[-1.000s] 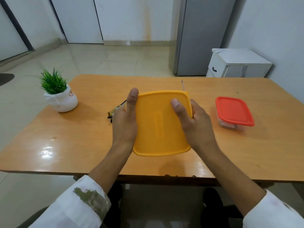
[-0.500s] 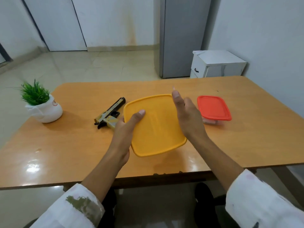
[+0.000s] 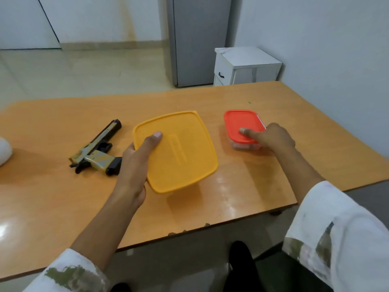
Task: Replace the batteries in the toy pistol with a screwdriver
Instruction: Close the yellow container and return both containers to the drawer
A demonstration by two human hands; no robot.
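The toy pistol (image 3: pixel 96 150), tan and black, lies on its side on the wooden table (image 3: pixel 63 197), left of centre. My left hand (image 3: pixel 134 165) grips the left edge of a square yellow lid (image 3: pixel 181 150), thumb on top, holding it tilted just above the table. What is under the lid is hidden. My right hand (image 3: pixel 273 138) is closed on a small clear box with a red lid (image 3: pixel 240 123), thumb on the lid and fingers round its right side. No screwdriver or batteries show.
A white pot (image 3: pixel 4 150) pokes in at the table's left edge. Beyond the far edge stand a white cabinet (image 3: pixel 246 66) and a grey fridge (image 3: pixel 200 39). The table's near edge runs just in front of my forearms.
My right hand has let go of the yellow lid and moved right onto the red-lidded box. The left hand alone now holds the lid. The view has swung to the right.
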